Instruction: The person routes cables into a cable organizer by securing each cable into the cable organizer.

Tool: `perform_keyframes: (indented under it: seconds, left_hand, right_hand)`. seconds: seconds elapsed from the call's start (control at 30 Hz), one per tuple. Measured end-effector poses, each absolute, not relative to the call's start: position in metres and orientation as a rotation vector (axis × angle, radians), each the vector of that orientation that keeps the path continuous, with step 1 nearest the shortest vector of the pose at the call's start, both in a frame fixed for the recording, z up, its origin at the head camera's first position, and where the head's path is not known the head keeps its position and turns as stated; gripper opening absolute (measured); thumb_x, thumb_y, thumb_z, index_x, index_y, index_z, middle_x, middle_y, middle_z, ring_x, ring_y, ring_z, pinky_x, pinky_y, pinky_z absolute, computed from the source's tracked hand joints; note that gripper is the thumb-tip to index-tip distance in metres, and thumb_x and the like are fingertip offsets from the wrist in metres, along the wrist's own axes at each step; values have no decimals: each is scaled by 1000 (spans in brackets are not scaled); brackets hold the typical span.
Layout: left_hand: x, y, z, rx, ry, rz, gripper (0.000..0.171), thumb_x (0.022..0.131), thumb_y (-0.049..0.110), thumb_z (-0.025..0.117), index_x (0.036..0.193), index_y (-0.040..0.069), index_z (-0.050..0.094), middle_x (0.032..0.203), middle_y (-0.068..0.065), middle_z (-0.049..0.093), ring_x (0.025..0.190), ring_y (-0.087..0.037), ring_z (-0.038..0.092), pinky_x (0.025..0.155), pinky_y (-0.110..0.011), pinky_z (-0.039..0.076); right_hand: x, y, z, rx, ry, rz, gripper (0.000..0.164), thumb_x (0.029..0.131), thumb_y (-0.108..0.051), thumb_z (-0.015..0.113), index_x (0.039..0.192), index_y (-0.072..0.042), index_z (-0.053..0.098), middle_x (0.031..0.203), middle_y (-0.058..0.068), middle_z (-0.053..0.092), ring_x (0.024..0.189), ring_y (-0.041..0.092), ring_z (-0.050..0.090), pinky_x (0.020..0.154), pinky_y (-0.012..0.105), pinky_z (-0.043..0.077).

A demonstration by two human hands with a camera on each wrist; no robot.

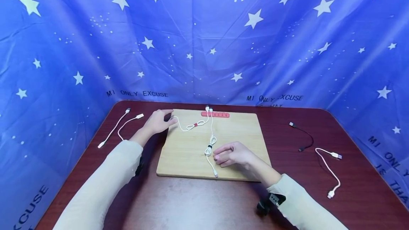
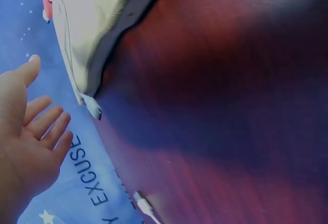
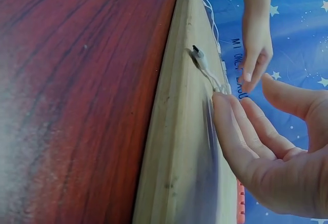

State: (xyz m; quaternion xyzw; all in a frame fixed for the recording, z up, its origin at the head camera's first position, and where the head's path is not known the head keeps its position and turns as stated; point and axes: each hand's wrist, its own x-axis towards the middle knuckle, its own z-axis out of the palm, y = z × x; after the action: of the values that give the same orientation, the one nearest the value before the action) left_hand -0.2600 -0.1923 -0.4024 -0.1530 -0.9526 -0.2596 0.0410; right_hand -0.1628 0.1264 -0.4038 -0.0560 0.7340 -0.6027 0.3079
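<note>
Left hand [image 1: 158, 121]: beside the far left corner of the wooden board [image 1: 186, 157], thumb spread wide from extended fingers, gripping nothing. Just beside it, the connector of the red-tied white USB cable [image 1: 190, 127] projects past that corner. Right hand [image 1: 234, 153]: above the board, thumb and bent fingers apart, holding nothing, near the black-tied white USB cable [image 1: 213, 140]. Both cables lie on the board, their USB-A plugs at the left end of the red cable holder [image 1: 220, 115].

On the reddish-brown table [image 1: 191, 205]: two white cables at left; one black cable [image 1: 309, 135] and one white cable [image 1: 329, 168] at right.

Lettering: the starry blue curtain [image 1: 191, 20] reads "MI ONLY EXCUSE"; further words are partly hidden by folds. Plug markings are too small to read.
</note>
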Motion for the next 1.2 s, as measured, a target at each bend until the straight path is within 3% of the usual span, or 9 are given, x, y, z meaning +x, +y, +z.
perform_keyframes:
  seconds: [0.23,0.77,0.83,1.2]
  left_hand:
    - [-241,-210,-406,-350,-2920,-831,54,91,27,63,133,-5,52,135,-26,55,132,-41,46,113,-52,37]
    - [-202,-265,-403,51,-2890,-812,51,92,26,60,132,-5,52,136,-28,53,131,-45,44,110,-56,37]
    - [-198,-274,-402,122,-2895,-821,52,92,25,59,133,-5,51,129,-30,58,124,-46,50,107,-57,39]
    - [-187,-305,-410,359,-2857,-781,48,90,21,58,124,-13,53,108,-32,65,108,-47,57,94,-54,47]
  right_hand:
    - [-170,123,-401,-158,1951,-1584,40,85,-3,68,120,13,58,105,19,73,83,15,73,81,36,61]
    - [-191,106,-391,-245,2008,-1526,39,87,-5,67,121,12,58,104,21,72,85,18,73,88,40,59]
    - [-195,102,-389,-245,2020,-1513,39,86,-6,68,120,11,59,104,21,72,86,19,73,88,39,59]
    - [-209,66,-381,-327,2067,-1483,36,85,-12,71,117,5,65,103,20,73,79,12,71,79,32,61]
